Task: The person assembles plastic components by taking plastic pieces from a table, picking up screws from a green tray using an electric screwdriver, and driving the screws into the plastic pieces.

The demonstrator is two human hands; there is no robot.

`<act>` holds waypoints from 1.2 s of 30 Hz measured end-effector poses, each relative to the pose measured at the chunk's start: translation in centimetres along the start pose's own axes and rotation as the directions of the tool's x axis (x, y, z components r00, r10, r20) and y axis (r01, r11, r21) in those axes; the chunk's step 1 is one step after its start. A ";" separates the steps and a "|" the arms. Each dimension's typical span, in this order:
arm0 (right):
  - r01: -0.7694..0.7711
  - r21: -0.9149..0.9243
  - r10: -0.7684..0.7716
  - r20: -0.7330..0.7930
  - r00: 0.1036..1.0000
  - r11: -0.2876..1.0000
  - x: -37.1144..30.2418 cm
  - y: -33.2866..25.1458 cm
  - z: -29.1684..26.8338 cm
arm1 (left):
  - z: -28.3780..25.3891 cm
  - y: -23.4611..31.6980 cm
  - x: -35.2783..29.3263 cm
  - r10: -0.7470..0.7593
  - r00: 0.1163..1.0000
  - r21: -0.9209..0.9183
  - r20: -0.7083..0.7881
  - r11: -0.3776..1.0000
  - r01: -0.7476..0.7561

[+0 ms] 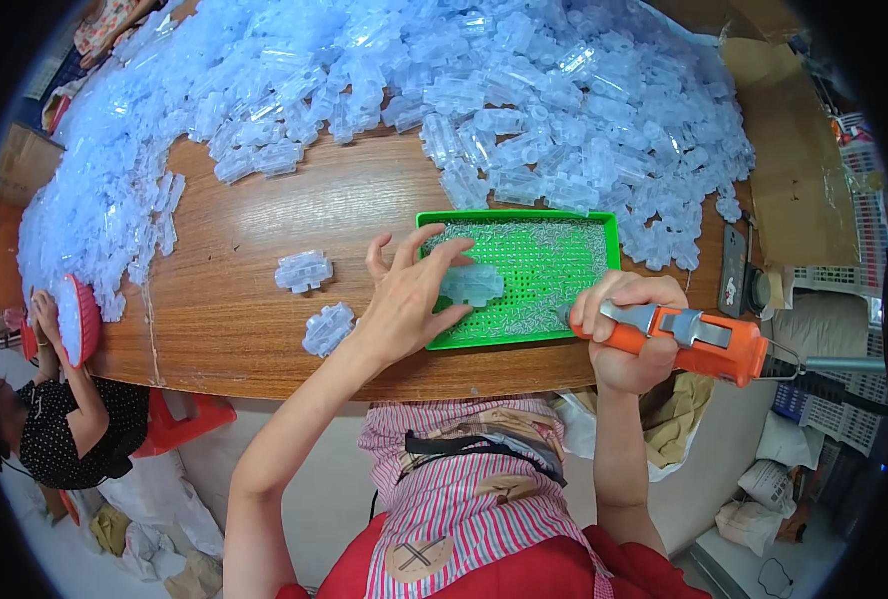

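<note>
A clear plastic piece (474, 285) is over a green tray (612, 245), on its left side. The tray has little holes in the bottom and lots of tiny silver screws (554, 240) in it. The left hand (404, 299) is by the clear piece, with its fingers spread and bent and its thumb apart. I cannot tell if they squeeze the piece. The right hand (632, 329) has its fingers wrapped around an orange power tool (724, 349), near the tray's right side.

The tray sits on a brown wooden table (264, 225) with shiny, stripy grain. Two more clear pieces (304, 271) lie left of the tray. A huge heap of clear, bluish pieces (524, 90) covers the back of the table and curves down its left side.

At the left end, another person (74, 419) in a black spotted top has their hands at a red basket (82, 319). A red stool (189, 424) stands on the pale floor (254, 439). On the right are a cardboard box (789, 150), white crates (849, 429) and stuffed bags (769, 484).
</note>
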State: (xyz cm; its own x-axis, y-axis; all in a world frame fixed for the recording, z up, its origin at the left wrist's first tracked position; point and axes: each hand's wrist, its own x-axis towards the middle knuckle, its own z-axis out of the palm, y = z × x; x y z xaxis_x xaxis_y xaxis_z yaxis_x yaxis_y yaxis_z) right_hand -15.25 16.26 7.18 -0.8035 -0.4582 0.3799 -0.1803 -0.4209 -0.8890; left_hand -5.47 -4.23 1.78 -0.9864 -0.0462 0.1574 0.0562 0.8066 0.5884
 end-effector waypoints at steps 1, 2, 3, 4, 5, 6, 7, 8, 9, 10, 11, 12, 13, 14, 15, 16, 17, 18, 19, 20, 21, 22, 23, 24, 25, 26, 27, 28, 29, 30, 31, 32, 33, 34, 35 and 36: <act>0.000 -0.002 0.000 0.003 1.000 1.000 0.0 0.1 0.0 | 0.0 -0.1 -0.2 0.019 1.000 -0.023 0.001 1.000 -0.019; -0.005 -0.002 0.005 0.006 1.000 1.000 0.0 0.3 0.1 | 0.0 -0.2 -0.4 0.038 0.999 -0.045 0.001 0.998 -0.038; -0.011 -0.011 0.011 0.003 1.000 1.000 0.0 0.3 0.1 | -0.1 -0.1 -0.4 0.045 0.999 -0.053 0.001 0.998 -0.045; -0.003 0.097 0.008 -0.050 0.999 0.995 -0.1 0.5 0.4 | -0.7 0.3 -0.8 0.079 0.996 -0.090 -0.032 0.993 -0.081; -0.008 0.102 0.013 -0.047 0.999 0.995 0.1 0.6 0.4 | -1.3 0.9 -1.3 0.109 0.992 -0.124 -0.066 0.985 -0.117; -0.015 0.109 0.019 -0.044 0.999 0.994 0.2 0.6 0.5 | -2.1 1.7 -2.0 0.016 0.999 -0.303 -0.036 0.953 -0.026; -0.010 0.120 0.015 -0.042 0.999 0.993 0.2 0.9 0.4 | -2.8 2.4 -2.5 0.019 0.999 -0.312 -0.028 0.950 -0.027; -0.024 0.071 0.026 -0.024 0.999 0.997 0.2 1.2 0.1 | -3.6 3.0 -3.0 -0.015 1.000 -0.330 -0.013 0.944 0.010; -0.037 0.030 0.037 0.001 0.999 0.999 0.2 1.6 0.0 | -4.5 3.5 -3.6 -0.056 0.998 -0.341 -0.003 0.938 0.052; -0.031 0.035 0.030 0.012 0.999 0.999 0.4 2.1 0.0 | -5.3 4.0 -4.2 -0.105 0.992 -0.327 0.070 0.937 0.122; -0.037 0.042 0.037 0.010 0.999 0.998 0.5 2.5 0.1 | -5.4 4.4 -4.4 -0.105 0.992 -0.330 0.072 0.936 0.123; -0.043 0.051 0.043 0.012 0.999 0.998 0.6 3.1 0.3 | -5.4 4.8 -4.7 -0.098 0.988 -0.304 0.120 0.944 0.130; -0.035 0.063 0.034 0.016 0.999 0.997 0.7 3.7 0.4 | -5.3 5.1 -4.8 -0.090 0.982 -0.278 0.168 0.951 0.135; -0.037 0.060 0.036 0.018 0.999 0.997 0.6 4.2 0.4 | -4.3 5.3 -4.8 -0.012 0.988 -0.205 0.153 0.978 0.043; -0.042 0.079 0.040 0.031 0.999 0.996 0.5 4.8 0.5 | -3.5 5.5 -4.9 0.021 0.982 -0.184 0.186 0.983 0.014; -0.045 0.093 0.041 0.042 0.998 0.995 0.4 5.3 0.5 | -2.6 5.6 -4.8 0.057 0.974 -0.168 0.220 0.986 -0.020; -0.049 0.094 0.044 0.048 0.998 0.994 0.4 5.7 0.5 | -1.6 5.6 -4.5 0.115 0.974 -0.099 0.194 0.990 -0.098; -0.042 0.097 0.037 0.051 0.998 0.994 0.2 6.1 0.3 | -0.5 5.6 -4.3 0.147 0.977 -0.094 0.151 0.987 -0.134; -0.035 0.100 0.030 0.053 0.998 0.994 0.1 6.3 0.3 | 0.4 5.6 -4.2 0.179 0.978 -0.087 0.109 0.982 -0.170; -0.042 0.099 0.036 0.055 0.998 0.994 0.2 6.3 0.3 | 1.1 5.4 -4.1 0.203 0.976 -0.101 0.074 0.975 -0.196; -0.041 0.094 0.037 0.041 0.998 0.995 0.2 6.3 0.4 | 1.8 5.2 -4.2 0.200 0.977 -0.107 0.076 0.976 -0.192; -0.040 0.090 0.037 0.028 0.999 0.995 0.2 6.4 0.4 | 2.3 5.0 -4.2 0.207 0.978 -0.199 0.042 0.961 -0.194; -0.042 0.086 0.041 0.016 0.999 0.995 0.2 6.5 0.4 | 2.7 4.9 -4.4 0.209 0.978 -0.288 0.009 0.937 -0.198; -0.048 0.082 0.047 0.013 0.999 0.995 0.2 6.5 0.4 | 2.5 5.0 -4.5 0.206 0.979 -0.314 0.009 0.930 -0.193; -0.049 0.077 0.047 0.020 0.999 0.996 0.3 6.5 0.3 | 2.4 5.1 -4.6 0.205 0.979 -0.319 0.012 0.928 -0.190; -0.049 0.072 0.047 0.026 0.999 0.996 0.3 6.5 0.3 | 2.3 5.2 -4.8 0.158 0.987 -0.304 -0.021 0.940 -0.157; -0.045 0.066 0.043 0.027 0.999 0.997 0.4 6.4 0.3 | 2.3 5.2 -4.9 0.110 0.992 -0.288 -0.058 0.950 -0.122; -0.048 0.065 0.046 0.027 0.999 0.997 0.4 6.4 0.3 | 2.5 5.1 -5.0 0.090 0.991 -0.292 -0.095 0.949 -0.115; -0.051 0.072 0.049 0.035 0.998 0.996 0.4 6.4 0.3 | 2.6 5.2 -5.0 0.089 0.992 -0.294 -0.094 0.949 -0.113; -0.054 0.080 0.050 0.044 0.998 0.995 0.3 6.4 0.4 | 2.7 5.3 -5.1 0.046 0.993 -0.283 -0.108 0.956 -0.075; -0.055 0.081 0.051 0.045 0.998 0.995 0.3 6.5 0.4 | 2.9 5.3 -5.1 0.003 0.992 -0.271 -0.123 0.962 -0.037; -0.060 0.084 0.056 0.040 0.998 0.995 0.3 6.5 0.4 | 3.0 5.2 -5.1 0.002 0.992 -0.271 -0.124 0.962 -0.035; -0.064 0.086 0.062 0.035 0.997 0.994 0.3 6.5 0.4 | 3.3 5.0 -5.0 -0.026 0.990 -0.281 -0.139 0.960 -0.015; -0.065 0.086 0.062 0.036 0.997 0.994 0.2 6.5 0.4 | 3.5 4.8 -5.0 -0.053 0.987 -0.291 -0.153 0.957 0.006; -0.061 0.098 0.058 0.040 0.998 0.993 0.3 6.5 0.5 | 3.6 4.6 -4.9 -0.061 0.987 -0.283 -0.152 0.959 0.016; -0.057 0.109 0.053 0.043 0.998 0.992 0.3 6.5 0.5 | 3.6 4.6 -5.0 -0.061 0.986 -0.284 -0.153 0.959 0.016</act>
State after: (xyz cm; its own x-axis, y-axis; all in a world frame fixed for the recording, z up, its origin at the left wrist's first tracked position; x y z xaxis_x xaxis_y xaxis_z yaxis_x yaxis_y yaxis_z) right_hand -16.36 12.99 1.69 -0.7865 -0.5134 0.3432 -0.0713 -0.4766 -0.8762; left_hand -0.86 1.84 0.83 -0.9529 -0.1851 0.2403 0.0821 0.6055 0.7916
